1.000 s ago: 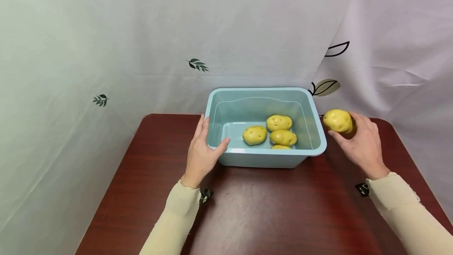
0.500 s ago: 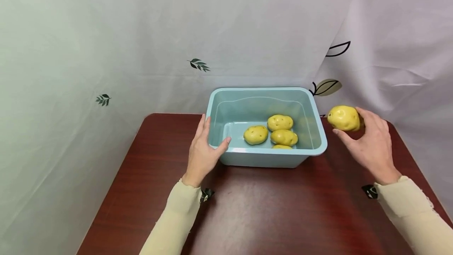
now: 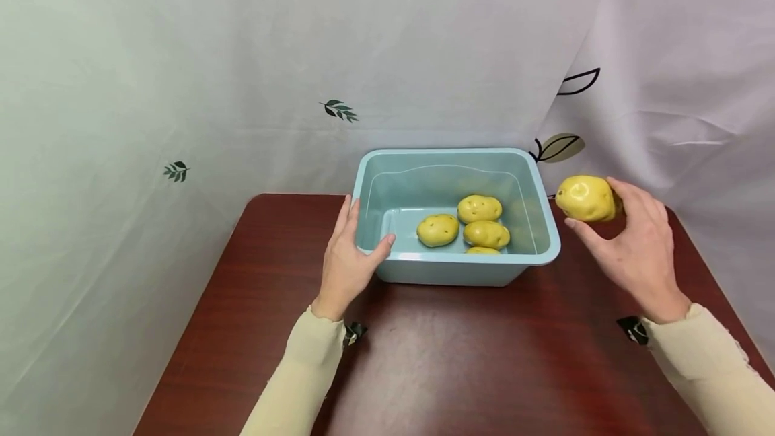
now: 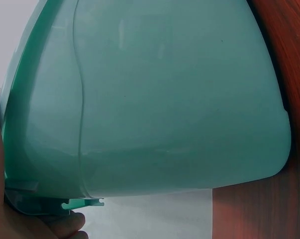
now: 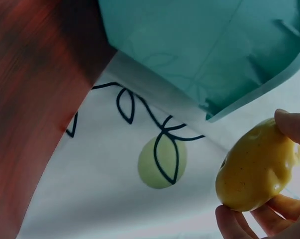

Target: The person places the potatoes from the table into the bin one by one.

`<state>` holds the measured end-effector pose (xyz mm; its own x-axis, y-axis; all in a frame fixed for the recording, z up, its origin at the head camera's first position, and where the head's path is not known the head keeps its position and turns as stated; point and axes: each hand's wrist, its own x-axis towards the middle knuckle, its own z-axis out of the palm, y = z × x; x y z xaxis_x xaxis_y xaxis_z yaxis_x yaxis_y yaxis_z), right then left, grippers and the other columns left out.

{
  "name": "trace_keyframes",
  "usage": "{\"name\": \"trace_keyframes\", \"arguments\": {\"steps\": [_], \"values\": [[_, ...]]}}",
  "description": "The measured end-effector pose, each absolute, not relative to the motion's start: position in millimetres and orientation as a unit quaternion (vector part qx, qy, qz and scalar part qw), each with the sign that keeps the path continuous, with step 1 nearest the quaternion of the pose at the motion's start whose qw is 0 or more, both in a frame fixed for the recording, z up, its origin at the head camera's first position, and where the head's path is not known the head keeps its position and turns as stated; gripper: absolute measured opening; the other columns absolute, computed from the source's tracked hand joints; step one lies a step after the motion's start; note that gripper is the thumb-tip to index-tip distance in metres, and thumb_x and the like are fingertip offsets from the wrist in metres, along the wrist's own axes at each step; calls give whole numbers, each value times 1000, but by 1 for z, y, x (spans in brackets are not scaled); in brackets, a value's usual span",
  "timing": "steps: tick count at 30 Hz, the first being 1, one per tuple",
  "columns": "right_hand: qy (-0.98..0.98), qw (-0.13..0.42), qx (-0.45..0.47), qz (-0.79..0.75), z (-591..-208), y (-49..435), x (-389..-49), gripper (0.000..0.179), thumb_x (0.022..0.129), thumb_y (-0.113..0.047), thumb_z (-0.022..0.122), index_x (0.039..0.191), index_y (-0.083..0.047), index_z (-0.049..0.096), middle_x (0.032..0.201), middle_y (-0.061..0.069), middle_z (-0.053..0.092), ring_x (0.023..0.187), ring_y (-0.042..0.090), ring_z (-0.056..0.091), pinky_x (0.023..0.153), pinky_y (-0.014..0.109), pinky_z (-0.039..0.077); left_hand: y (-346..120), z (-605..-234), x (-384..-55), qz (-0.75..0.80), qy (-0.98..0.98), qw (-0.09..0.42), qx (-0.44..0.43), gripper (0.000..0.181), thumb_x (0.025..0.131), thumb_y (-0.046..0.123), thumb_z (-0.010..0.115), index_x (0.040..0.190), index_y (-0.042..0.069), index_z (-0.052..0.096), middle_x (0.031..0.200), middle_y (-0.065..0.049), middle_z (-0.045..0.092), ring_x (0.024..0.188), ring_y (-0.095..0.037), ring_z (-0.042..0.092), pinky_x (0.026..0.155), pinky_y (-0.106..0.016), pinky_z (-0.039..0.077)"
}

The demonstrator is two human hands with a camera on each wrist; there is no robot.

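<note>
My right hand holds a yellow potato between thumb and fingers, raised just right of the light-blue plastic bin. In the right wrist view, the thumb lies on one side of the potato and the fingertips on the other. My left hand grips the bin's front left corner, thumb over the front rim and fingers along the left side. The left wrist view shows the bin's outer wall, with fingertips under the rim. Several potatoes lie inside the bin, one mostly hidden behind the front wall.
The bin stands on a dark red-brown wooden table, near its back edge. A pale cloth printed with leaves hangs behind and beside the table.
My right hand has moved slightly right and upward with the potato, away from the bin's right side. The left hand keeps its place on the bin, and the potatoes inside stay put.
</note>
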<state>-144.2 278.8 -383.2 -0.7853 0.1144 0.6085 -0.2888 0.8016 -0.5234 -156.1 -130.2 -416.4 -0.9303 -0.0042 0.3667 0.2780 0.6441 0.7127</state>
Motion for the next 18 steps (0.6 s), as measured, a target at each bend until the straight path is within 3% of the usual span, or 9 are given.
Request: {"name": "trace_keyframes", "arguments": {"steps": [18], "values": [[-878, 342, 101, 320, -372, 251, -135, 84, 61, -11, 94, 137, -2, 60, 130, 21, 61, 118, 42, 52, 99, 43, 34, -131, -416, -155, -415, -890, 172, -76, 89, 89, 55, 69, 155, 6, 37, 165, 1, 23, 140, -26, 43, 107, -53, 40]]}}
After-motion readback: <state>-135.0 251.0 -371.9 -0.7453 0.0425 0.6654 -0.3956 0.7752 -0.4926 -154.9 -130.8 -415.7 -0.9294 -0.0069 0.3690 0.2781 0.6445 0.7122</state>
